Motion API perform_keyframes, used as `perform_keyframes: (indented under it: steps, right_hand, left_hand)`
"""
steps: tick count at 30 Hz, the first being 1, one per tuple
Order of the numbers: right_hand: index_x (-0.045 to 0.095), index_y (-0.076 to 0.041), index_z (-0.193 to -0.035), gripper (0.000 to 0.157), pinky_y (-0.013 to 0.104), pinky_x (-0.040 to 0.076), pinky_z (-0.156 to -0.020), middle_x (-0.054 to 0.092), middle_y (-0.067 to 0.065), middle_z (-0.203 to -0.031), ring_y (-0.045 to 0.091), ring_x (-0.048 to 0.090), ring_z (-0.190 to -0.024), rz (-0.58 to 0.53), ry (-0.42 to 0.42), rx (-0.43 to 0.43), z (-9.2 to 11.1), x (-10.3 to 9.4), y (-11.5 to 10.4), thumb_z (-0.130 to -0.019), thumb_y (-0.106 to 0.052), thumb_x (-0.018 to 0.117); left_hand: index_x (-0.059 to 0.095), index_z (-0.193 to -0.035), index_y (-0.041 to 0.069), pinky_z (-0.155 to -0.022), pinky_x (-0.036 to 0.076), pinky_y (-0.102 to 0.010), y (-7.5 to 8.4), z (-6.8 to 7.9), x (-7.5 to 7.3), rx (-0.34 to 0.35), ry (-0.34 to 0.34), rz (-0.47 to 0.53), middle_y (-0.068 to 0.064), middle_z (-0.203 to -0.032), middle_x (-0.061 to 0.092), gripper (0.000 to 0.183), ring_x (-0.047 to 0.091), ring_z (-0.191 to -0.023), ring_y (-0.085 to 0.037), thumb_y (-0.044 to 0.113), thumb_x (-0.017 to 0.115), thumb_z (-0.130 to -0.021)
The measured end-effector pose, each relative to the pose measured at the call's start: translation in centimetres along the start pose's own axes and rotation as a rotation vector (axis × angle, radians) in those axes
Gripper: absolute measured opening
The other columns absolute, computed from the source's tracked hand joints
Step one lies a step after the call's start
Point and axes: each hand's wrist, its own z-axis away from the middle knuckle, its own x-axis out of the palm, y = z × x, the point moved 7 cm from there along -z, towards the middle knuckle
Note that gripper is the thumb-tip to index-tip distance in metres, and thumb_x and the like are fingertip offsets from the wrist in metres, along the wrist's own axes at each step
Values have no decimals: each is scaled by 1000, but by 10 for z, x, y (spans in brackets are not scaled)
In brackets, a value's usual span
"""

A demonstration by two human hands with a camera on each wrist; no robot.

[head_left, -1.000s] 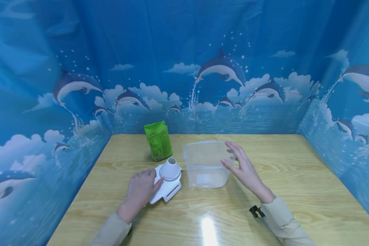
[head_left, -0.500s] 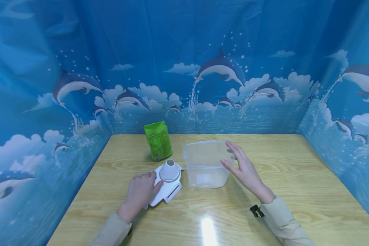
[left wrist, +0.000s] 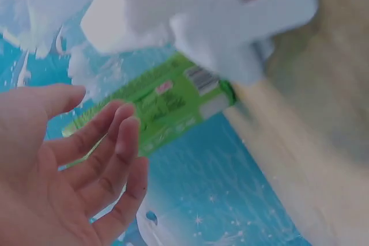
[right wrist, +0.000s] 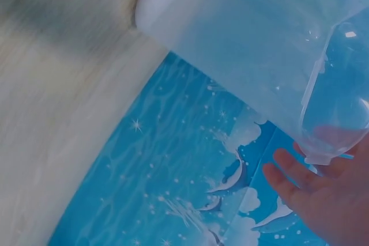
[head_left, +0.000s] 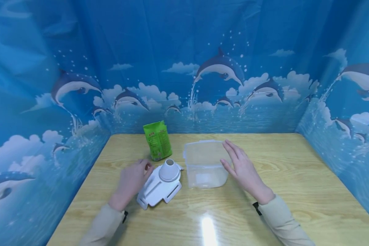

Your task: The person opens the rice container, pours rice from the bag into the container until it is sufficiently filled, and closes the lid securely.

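In the head view, a white plastic lid [head_left: 155, 193] with slotted side flaps lies on the table, a cone-shaped white piece [head_left: 169, 172] standing on it. My left hand [head_left: 130, 182] is at the lid's left side, holding nothing. The left wrist view shows this hand's fingers [left wrist: 106, 182] loosely bent, apart from the lid. A clear plastic container [head_left: 206, 164] stands right of the lid, its top uncovered. Beside its right rim is my right hand [head_left: 246, 171], fingers extended. In the right wrist view its fingertips meet the container's rim [right wrist: 314, 93]; how firmly they touch, I cannot tell.
A green printed bag [head_left: 158, 140] stands upright behind the lid. The wooden table [head_left: 289, 164] ends at a blue dolphin-print curtain [head_left: 178, 61] at the back and sides.
My left hand has let go of the white lid and shifted left and slightly back. Earlier the lid turned and slid a little. The right hand's fingers have drawn closer together at the container.
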Motion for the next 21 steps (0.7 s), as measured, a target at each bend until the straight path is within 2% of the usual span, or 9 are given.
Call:
perform_keyframes:
  steps: [4,9,15,21]
  right_hand:
    - [36,-1,-154,61,59,32,-116,36,18,-159,40,38,-142,72,22,-43,1,-1,-2,-107,-37,50]
    - [37,-1,-154,61,59,32,-116,37,18,-159,40,39,-141,108,26,-66,1,-2,-3,-107,-40,47]
    - [38,0,-153,60,59,32,-116,37,18,-158,41,39,-140,109,29,-65,1,-1,-3,-107,-38,47]
    - [39,0,-153,60,59,32,-116,37,18,-158,41,39,-140,104,32,-62,2,0,-3,-107,-38,47]
  left_hand:
    - [68,-109,5,-53,52,-35,-12,-15,-11,-76,21,89,-8,-95,70,27,64,-72,-22,29,68,-98]
    - [52,-137,-2,-70,57,-49,-31,-33,-12,-190,17,194,-19,-120,64,57,66,-97,-33,38,66,-99]
    - [30,-154,-4,-95,51,-58,-49,-53,8,-282,-92,345,-28,-145,46,87,55,-123,-42,45,70,-94]
    - [26,-156,-1,-109,43,-58,-59,-69,41,-337,-235,592,-28,-153,39,92,42,-138,-45,42,75,-91]
